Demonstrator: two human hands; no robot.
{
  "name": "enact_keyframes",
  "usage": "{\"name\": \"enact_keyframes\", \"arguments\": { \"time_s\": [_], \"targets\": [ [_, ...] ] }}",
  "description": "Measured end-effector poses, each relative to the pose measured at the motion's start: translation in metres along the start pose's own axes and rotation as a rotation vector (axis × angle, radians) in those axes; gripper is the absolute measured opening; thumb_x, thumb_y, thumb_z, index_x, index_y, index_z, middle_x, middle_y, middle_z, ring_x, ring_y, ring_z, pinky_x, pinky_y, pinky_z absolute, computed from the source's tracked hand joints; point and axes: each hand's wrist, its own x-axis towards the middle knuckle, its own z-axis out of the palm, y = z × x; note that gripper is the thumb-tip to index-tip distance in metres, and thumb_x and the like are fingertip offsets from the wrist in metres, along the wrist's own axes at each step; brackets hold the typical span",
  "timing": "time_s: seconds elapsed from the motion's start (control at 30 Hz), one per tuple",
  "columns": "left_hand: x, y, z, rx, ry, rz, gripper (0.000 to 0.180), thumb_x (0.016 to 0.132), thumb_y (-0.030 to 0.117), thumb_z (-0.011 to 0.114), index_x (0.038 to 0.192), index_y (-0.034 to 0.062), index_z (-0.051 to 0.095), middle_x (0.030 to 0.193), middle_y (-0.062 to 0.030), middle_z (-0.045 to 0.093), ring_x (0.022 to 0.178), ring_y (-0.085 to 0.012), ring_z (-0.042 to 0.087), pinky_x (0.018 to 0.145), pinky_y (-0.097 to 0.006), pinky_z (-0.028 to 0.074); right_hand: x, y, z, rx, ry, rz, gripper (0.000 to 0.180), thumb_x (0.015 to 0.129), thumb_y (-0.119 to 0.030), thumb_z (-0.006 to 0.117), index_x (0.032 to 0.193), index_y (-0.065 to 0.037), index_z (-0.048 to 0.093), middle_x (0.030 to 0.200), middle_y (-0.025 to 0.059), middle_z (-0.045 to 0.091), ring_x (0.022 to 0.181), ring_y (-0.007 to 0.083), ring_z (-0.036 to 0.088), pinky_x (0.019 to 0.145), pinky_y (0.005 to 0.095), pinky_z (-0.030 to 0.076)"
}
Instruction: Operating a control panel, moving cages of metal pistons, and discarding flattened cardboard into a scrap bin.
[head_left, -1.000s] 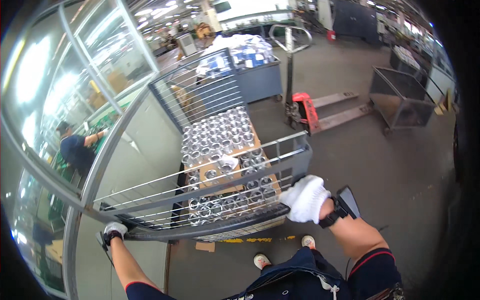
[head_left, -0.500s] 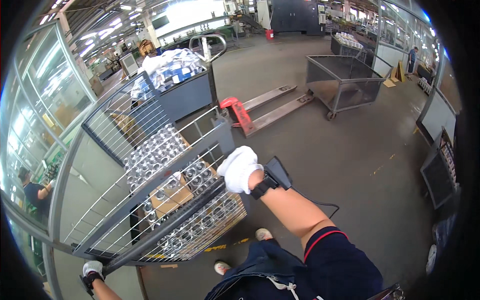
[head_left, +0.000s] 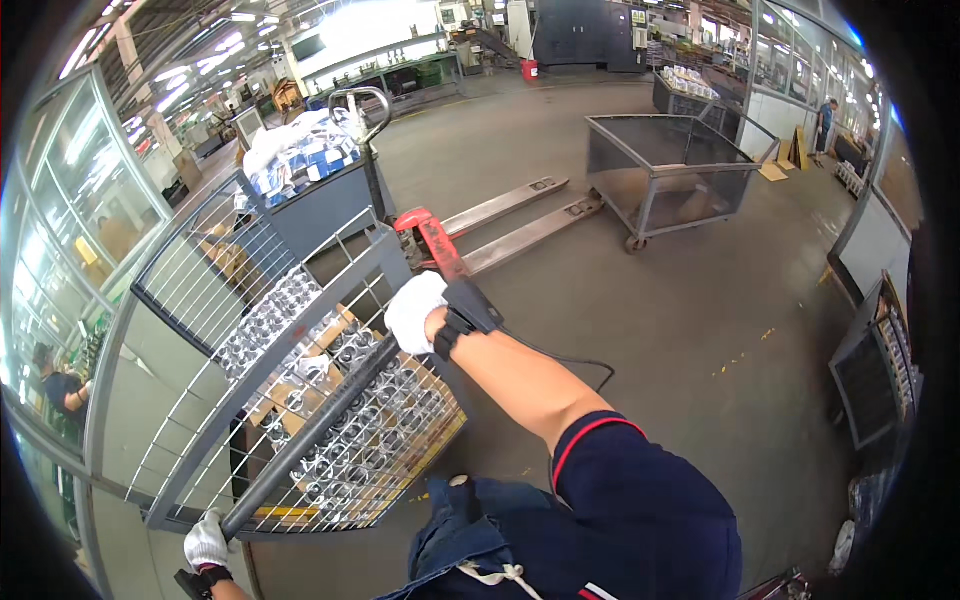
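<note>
A wire-mesh cage cart (head_left: 205, 440) stands in front of me to the left, with a dark round bar (head_left: 315, 438) slanting across its near side. My right hand (head_left: 415, 312), in a white glove, is closed at the upper right end of this bar. Down at the lower left end, my gloved left hand (head_left: 207, 540) is wrapped round the bar. Behind the mesh sit many shiny ring-shaped metal parts (head_left: 375, 420) in rows, with cardboard (head_left: 262, 408) among them. Both wrists wear dark bands with a device; a cable runs from the right one.
Beyond the cage stands a red pallet jack (head_left: 432, 245), its forks pointing toward a grey mesh bin on casters (head_left: 670, 190). A grey bin (head_left: 310, 212) heaped with blue-and-white packages is at the back left. Glass partitions flank both sides; one person (head_left: 65, 385) is at left, another (head_left: 826, 125) far right.
The view has shifted, so the pallet jack and caster bin appear farther left. My right hand sits farther left and higher in view, my left slightly right. Both hands keep their hold.
</note>
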Motion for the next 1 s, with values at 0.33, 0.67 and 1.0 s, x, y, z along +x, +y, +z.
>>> {"name": "enact_keyframes", "arguments": {
  "time_s": [0.33, 0.67, 1.0],
  "targets": [
    [-0.068, 0.128, -0.075, -0.391, -0.02, -0.209, 0.026, 0.094, 0.024, 0.051, 0.111, 0.009, 0.063, 0.074, -0.0125, 0.071, 0.066, -0.0274, 0.071, 0.063, -0.041, 0.055, -0.017, 0.105, 0.006, -0.076, -0.058, -0.02, 0.024, 0.079, -0.02, 0.06, 0.093, -0.014, 0.078, 0.093, 0.0072, 0.075, 0.086, 0.0282, 0.072, 0.069, 0.0441, 0.055],
    [-0.097, 0.227, -0.105, -0.333, -0.03, -0.27, 0.037, 0.097, 0.033, 0.041, 0.11, 0.0104, 0.068, 0.07, -0.0177, 0.07, 0.066, -0.0277, 0.071, 0.061, -0.04, 0.054, -0.022, 0.191, 0.034, -0.056, -0.053, -0.051, 0.025, 0.081, -0.025, 0.06, 0.095, -0.018, 0.079, 0.094, 0.004, 0.076, 0.087, 0.0268, 0.072, 0.066, 0.0512, 0.054],
    [-0.126, 0.314, -0.108, -0.737, 0.058, -0.57, 0.061, 0.098, 0.046, 0.034, 0.073, -0.001, 0.065, 0.052, -0.0147, 0.059, 0.045, -0.0241, 0.061, 0.045, -0.038, 0.046, -0.036, 0.285, 0.051, 0.096, 0.103, -0.166, 0.024, 0.078, -0.026, 0.061, 0.087, -0.013, 0.079, 0.086, 0.0087, 0.075, 0.081, 0.0288, 0.073, 0.071, 0.0447, 0.056]
  ]
}}
